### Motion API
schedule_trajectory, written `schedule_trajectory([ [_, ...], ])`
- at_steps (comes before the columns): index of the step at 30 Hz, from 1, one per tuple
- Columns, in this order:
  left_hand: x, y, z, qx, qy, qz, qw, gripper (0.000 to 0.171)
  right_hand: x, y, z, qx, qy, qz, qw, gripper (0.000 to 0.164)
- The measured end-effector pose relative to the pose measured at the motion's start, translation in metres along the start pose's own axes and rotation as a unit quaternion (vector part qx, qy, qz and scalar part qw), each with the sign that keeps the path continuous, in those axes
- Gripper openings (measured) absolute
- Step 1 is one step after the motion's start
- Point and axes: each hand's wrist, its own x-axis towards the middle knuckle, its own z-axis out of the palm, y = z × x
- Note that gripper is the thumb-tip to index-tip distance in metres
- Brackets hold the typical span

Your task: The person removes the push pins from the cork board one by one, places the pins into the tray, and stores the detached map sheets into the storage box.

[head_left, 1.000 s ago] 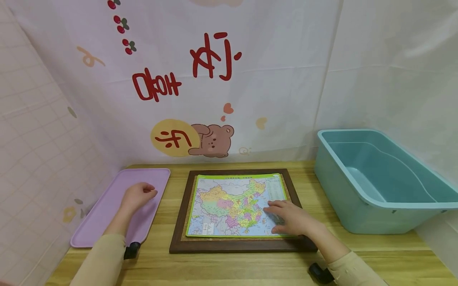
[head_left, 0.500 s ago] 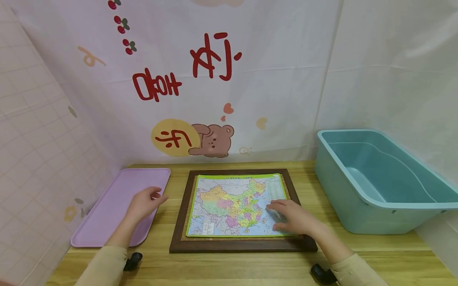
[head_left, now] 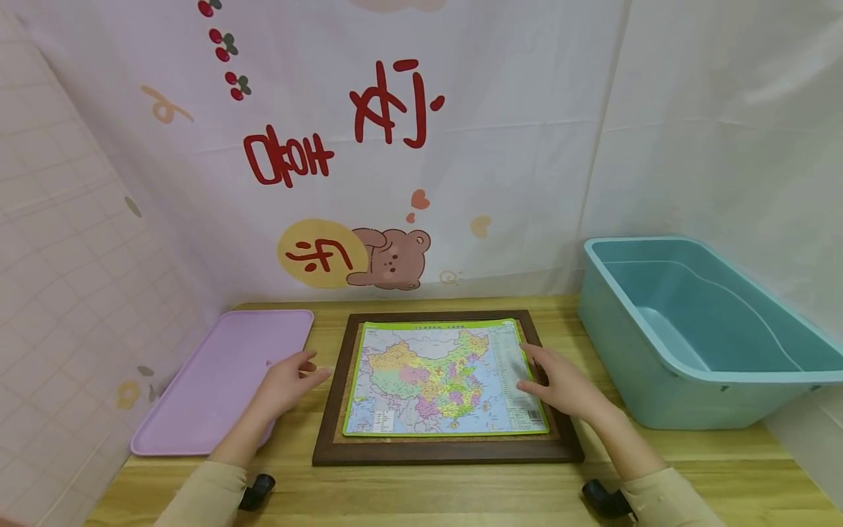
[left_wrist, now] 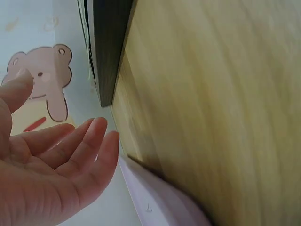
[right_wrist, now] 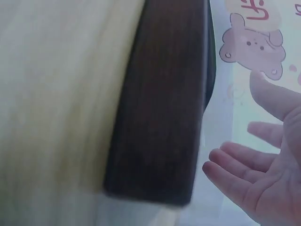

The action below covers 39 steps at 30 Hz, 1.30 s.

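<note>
While hovering with left hand (head_left: 290, 382) between tray (head_left: 224, 380) and frame (head_left: 448, 455), right hand (head_left: 563, 384) at right edge of map (head_left: 428, 380), holding fingers (right_wrist: 226, 177) relaxed, with map lying on frame, upon tabletop (head_left: 421, 498).

Red sideways "安" (head_left: 380, 106), "喜" (head_left: 288, 157) on backdrop (head_left: 520, 154) — "乐" (head_left: 320, 258) on yellow disc (head_left: 320, 231); map (head_left: 421, 380) print — too small.

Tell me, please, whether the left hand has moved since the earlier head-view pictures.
Yes, the left hand has moved rightward, from over the purple tray toward the brown frame, which has stayed put.
</note>
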Motion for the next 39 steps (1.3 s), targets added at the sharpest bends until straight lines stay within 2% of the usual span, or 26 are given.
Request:
schedule_trajectory([
  [8,-0.001,0.006,0.01,-0.038,-0.032,-0.028,0.9984,0.072,0.002,0.007,-0.002,0.051,0.004,0.035,0.998,0.074],
  [14,0.001,0.008,0.014,-0.109,-0.053,-0.066,0.9905,0.068,0.005,0.006,-0.005,0.08,-0.009,0.063,0.995,0.075],
  [20,0.004,0.007,0.018,-0.146,-0.065,-0.089,0.9832,0.068,0.009,0.007,-0.005,0.098,-0.021,0.089,0.991,0.074],
  [28,0.006,0.001,0.025,-0.121,-0.078,-0.094,0.9851,0.065,0.011,0.009,-0.003,0.101,-0.023,0.098,0.99,0.073],
  [39,0.009,0.001,0.028,-0.117,-0.078,-0.098,0.9852,0.06,0.015,0.011,-0.002,0.121,-0.039,0.129,0.983,0.071],
])
